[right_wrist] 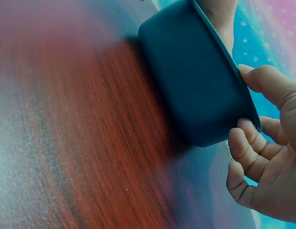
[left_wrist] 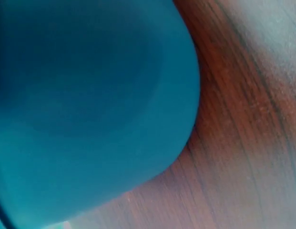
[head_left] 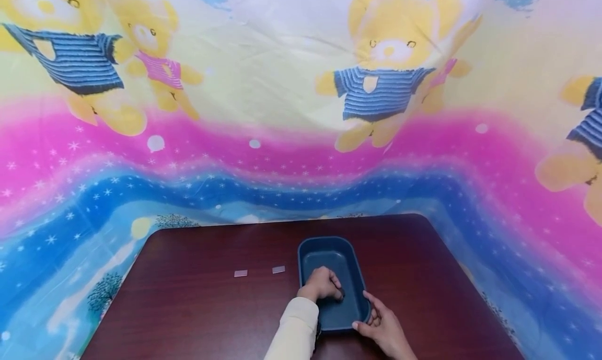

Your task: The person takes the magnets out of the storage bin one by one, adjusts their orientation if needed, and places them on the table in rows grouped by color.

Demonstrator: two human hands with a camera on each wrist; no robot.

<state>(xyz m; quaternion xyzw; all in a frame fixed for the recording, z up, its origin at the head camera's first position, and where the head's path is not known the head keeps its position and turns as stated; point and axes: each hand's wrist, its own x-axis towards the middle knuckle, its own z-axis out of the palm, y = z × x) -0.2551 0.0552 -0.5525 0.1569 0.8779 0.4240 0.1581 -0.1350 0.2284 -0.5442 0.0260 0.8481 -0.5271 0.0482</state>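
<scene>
A dark blue rectangular plastic container with rounded corners sits on the table, its long side running away from me. My left hand reaches over its left wall with curled fingers low inside. A small dark spot shows at the fingertips, and whether they pinch something cannot be made out. At the near right corner my right hand grips the rim, with thumb and fingertips on it in the right wrist view too. Only the container's outer wall fills the left wrist view, where the hand is hidden.
Two small pale flat rectangular pieces, one piece farther left and another piece nearer the container, lie on the dark red-brown wooden table. A bear-printed cloth hangs behind and around the table.
</scene>
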